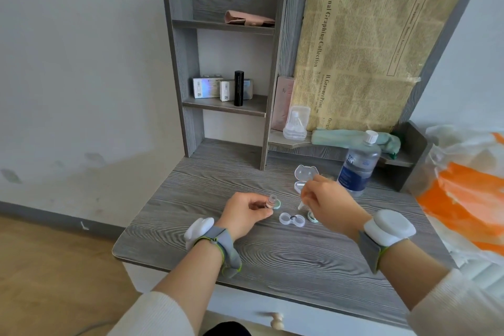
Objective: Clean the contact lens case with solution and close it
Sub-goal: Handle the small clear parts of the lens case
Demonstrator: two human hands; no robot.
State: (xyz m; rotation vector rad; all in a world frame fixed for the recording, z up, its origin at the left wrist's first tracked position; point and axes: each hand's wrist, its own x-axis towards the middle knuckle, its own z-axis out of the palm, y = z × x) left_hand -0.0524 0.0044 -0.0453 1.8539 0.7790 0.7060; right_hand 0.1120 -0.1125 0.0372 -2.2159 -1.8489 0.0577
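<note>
The contact lens case (292, 219) is lying open on the grey wood-grain surface (272, 254), between the two hands, both clear wells facing up and something dark showing in the left well. Its two green caps are sitting apart from it: one cap (276, 204) just beyond the left hand's fingertips, the other cap (312, 217) tucked against the right hand. The left hand (246, 214) is pinching a small glass vial (271, 201) upright between thumb and fingers, just left of the case. The right hand (326, 206) is closed around a slim, pale tweezer-like tool (302, 203), tip pointing down toward the surface near the case; its exact make is too blurred to tell. Behind it, a small clear box (305, 177) is standing open, and the solution bottle (358, 165) is waiting, capped, well behind the right hand. The case probably still needs emptying before rinsing, so it would be wise to keep the vial steady and upright, work the tool gently into the well without tipping the light case, then free a hand for the bottle and match each cap to its well.
</note>
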